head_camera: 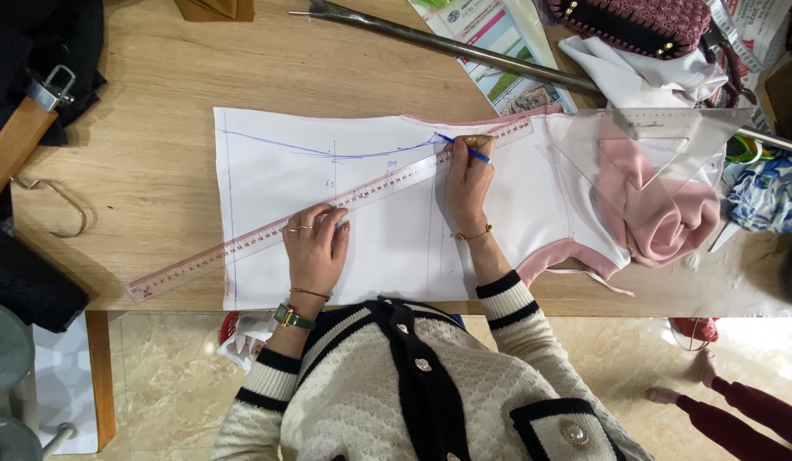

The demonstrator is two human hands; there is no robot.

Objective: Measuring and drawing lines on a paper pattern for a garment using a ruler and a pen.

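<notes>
Fingers of right hand [467, 183] grip 1 pen [466, 148]; left hand [315, 248] flat on 1 ruler [327, 210].

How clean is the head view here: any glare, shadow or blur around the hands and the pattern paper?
Head view: even, soft light; white pattern paper bright but its blue lines readable; only faint shadows under left hand and right hand; both hands sharp; clear plastic triangle ruler shows mild sheen; table edges bow slightly from the wide lens.

Matt white paper pattern [327, 171], clear glossy plastic ruler [268, 235], smooth pale wood table [157, 128], soft pink cloth [660, 213]
</notes>
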